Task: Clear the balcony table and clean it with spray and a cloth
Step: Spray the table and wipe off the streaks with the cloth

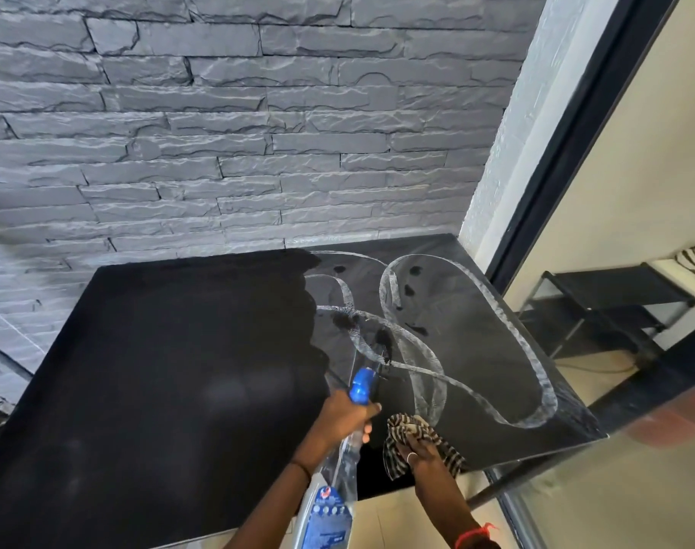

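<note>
Two hands engaged — left hand (346, 418) grips bottle (330, 505) over bench (159, 370); right hand (421, 455) clutches cloth (409, 427) at near edge. Bench cleared; left part looks wiped, right part streaked — unfinished.

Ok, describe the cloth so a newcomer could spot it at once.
Start at the big black table against the grey stone wall. Go to its near right edge, beside the blue-topped spray bottle held in the left hand. The cloth is bunched under the right hand, the only striped thing on the table.
</note>
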Motion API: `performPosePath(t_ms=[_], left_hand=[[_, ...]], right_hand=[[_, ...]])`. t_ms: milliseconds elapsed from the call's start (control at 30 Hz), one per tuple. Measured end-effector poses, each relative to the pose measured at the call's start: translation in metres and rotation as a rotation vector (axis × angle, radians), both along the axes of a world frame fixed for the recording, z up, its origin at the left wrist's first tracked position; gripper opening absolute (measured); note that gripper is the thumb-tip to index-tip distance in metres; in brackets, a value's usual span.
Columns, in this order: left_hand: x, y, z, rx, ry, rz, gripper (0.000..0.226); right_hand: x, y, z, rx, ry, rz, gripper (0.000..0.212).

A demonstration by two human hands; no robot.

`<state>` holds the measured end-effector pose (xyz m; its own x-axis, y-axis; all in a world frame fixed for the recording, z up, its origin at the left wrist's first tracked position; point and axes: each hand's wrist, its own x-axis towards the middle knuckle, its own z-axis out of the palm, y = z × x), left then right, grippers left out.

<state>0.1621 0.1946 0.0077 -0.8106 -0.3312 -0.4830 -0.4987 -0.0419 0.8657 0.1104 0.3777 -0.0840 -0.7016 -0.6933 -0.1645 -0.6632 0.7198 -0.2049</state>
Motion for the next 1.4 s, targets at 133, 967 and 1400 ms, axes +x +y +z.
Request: performPosePath(t_ms=[133, 967, 1400], left_hand=[[0.036, -0.005, -0.005, -0.032, -0.049, 0.158, 0.022], [0.077, -0.031, -0.004, 0.023, -0.079, 0.25, 0.015], [0.038, -0.064, 0.012, 0.052, -0.019, 0.317, 0.014]], right_hand=[[0.007, 0.004, 0.009, -0.035, -0.059, 0.021, 0.066], [0.008, -0.069, 0.008, -0.109, 0.022, 0.276, 0.039], [-0.048, 0.042, -0.018, -0.056, 0.005, 0.19, 0.079]])
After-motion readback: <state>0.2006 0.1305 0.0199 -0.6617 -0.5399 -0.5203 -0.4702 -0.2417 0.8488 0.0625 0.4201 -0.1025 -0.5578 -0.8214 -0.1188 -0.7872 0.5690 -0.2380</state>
